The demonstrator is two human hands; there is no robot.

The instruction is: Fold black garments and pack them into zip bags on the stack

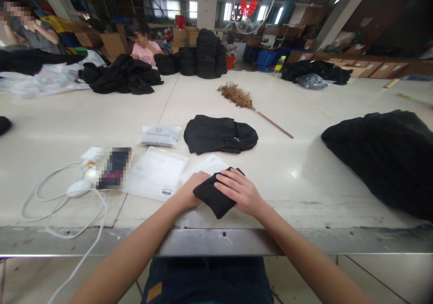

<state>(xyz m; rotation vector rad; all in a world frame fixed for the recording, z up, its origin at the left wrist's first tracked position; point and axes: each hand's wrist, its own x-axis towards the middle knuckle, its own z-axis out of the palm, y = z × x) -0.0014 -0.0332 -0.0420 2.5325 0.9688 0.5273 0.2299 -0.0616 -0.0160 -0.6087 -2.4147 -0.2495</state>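
Close to the table's front edge, a small folded black garment [217, 201] is held up between both hands, its lower corner pointing toward me. My left hand [193, 189] grips its left side, with most fingers hidden behind the cloth. Across the garment's right side lie the fingers of my right hand [242, 191], the thumb out of sight. Under and behind the hands is a clear plastic bag [209, 163]. Just beyond lies another black garment [219, 135], loosely folded flat. To the left are white plastic bags [156, 171] and a packed, printed pouch [160, 135].
A blurred phone [114, 168] and a coiled white cable [50, 214] lie on the left. A feather duster [253, 108] rests farther back. Black fabric [385, 159] is heaped at right, with garment stacks [209, 53] at the back. Two people are across the table [297, 173].
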